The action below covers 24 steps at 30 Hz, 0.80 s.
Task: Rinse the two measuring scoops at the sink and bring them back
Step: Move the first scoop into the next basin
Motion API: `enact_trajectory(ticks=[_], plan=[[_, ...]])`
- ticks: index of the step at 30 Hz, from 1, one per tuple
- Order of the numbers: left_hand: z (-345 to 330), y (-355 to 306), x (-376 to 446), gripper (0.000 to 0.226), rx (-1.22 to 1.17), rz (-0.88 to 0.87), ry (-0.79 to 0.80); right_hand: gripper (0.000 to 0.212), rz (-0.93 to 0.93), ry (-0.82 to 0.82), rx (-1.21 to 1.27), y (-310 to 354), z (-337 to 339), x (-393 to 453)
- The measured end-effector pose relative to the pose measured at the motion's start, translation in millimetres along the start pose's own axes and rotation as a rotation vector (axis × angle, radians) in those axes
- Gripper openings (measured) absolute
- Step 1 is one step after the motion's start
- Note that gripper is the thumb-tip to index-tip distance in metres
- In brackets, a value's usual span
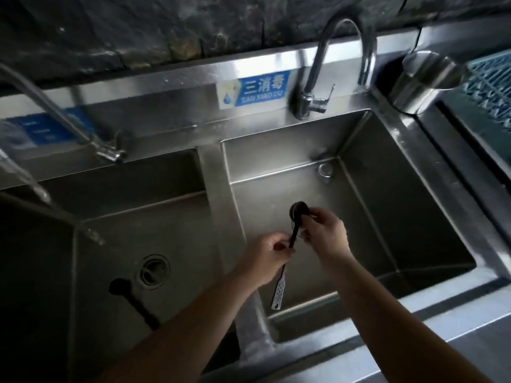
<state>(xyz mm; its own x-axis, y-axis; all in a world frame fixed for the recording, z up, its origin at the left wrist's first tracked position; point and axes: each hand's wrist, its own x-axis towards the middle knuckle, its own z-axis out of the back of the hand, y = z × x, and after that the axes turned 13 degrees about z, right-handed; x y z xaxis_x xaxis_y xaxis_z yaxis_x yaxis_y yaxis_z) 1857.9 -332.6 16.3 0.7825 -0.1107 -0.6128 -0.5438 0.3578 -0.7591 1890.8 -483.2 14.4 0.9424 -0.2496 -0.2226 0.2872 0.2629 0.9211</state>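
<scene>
Over the right basin (414,217) of a steel double sink, my left hand (266,257) grips the thin handle of a black measuring scoop (298,210). A second scoop's pale perforated handle (278,291) hangs down from the same fist; its bowl is hard to make out. My right hand (326,233) pinches the black scoop's round bowl with its fingertips. The curved faucet (341,48) stands behind the basin, and I see no stream coming from it.
The left basin (83,272) has a round drain (154,270) and a dark scoop-shaped object (130,297) lying on its floor. A second tap with a clear hose (55,111) reaches in from the left. A steel canister (420,78) and a blue rack (489,87) stand at right.
</scene>
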Motion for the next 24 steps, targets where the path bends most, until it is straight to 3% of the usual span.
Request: enact_trajectory(ticks=[5,11,17,24], plan=[[-66.0,5.5,56.4,0.006,0.114,0.125,0.069,0.010,-0.129,0.050,-0.270,-68.4,37.7,53.5],[-120.8,56.8,119.9,0.012,0.370,0.340,0.017,0.019,-0.319,0.226,-0.530,-164.0,42.1,84.7],[-144.0,108.0,164.4,0.021,0.412,0.424,0.010,0.018,-0.426,0.314,-0.583,-228.4,29.9,108.4],[-158.3,132.2,188.6,0.012,0.508,0.458,-0.018,0.015,-0.522,0.304,-0.589,-262.5,25.4,116.0]])
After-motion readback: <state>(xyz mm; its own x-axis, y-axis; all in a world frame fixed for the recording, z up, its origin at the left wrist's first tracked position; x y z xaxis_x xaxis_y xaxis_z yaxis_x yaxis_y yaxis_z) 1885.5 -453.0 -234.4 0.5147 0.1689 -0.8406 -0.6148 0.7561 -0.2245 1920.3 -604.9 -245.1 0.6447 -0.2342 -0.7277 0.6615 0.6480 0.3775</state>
